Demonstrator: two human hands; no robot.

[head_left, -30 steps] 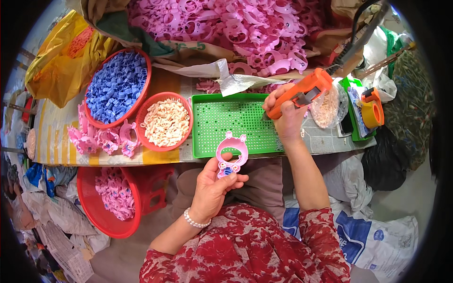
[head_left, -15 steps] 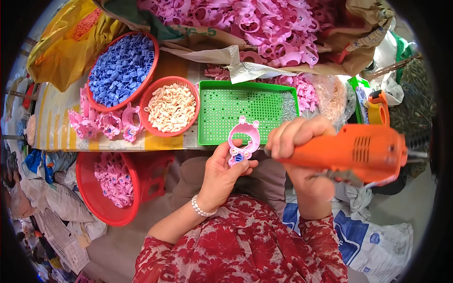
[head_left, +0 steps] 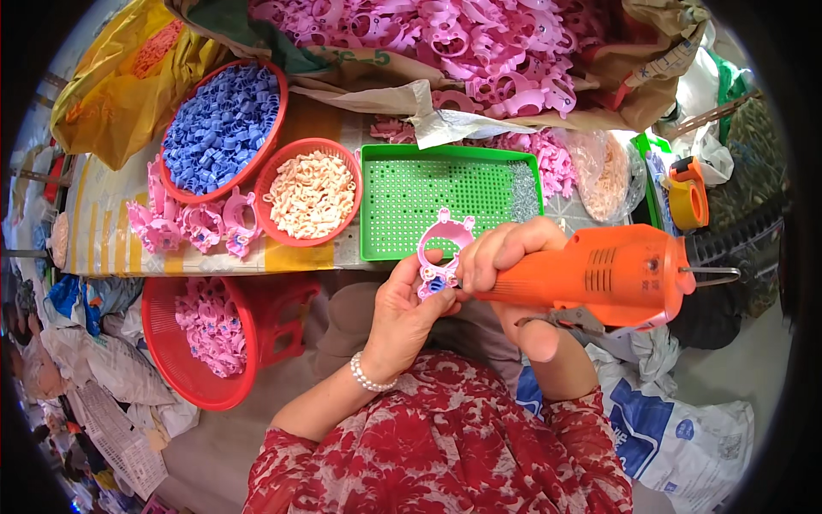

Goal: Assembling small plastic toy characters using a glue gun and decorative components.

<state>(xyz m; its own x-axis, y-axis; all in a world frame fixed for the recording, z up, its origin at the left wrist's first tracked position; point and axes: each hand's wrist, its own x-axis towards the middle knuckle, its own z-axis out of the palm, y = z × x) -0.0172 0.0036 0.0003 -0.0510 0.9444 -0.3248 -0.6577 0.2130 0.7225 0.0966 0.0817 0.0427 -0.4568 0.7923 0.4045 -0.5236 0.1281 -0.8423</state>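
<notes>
Between the thumb and fingers of my left hand is a pink plastic ring-shaped part with a small blue piece set in its lower end. My right hand grips an orange electric screwdriver, held level with its front end close against the pink part's lower end. My right fingers hide the tip, so I cannot tell whether it touches. Just beyond both hands lies a green perforated tray with small silver screws heaped at its right end.
Left of the tray stand a red basket of cream pieces and a larger one of blue pieces. Pink parts fill a sack behind. A red basket below holds pink parts. An orange tape dispenser lies right.
My right hand has brought the electric screwdriver leftward, up against the pink part. My left hand keeps its hold on the part, which has barely shifted.
</notes>
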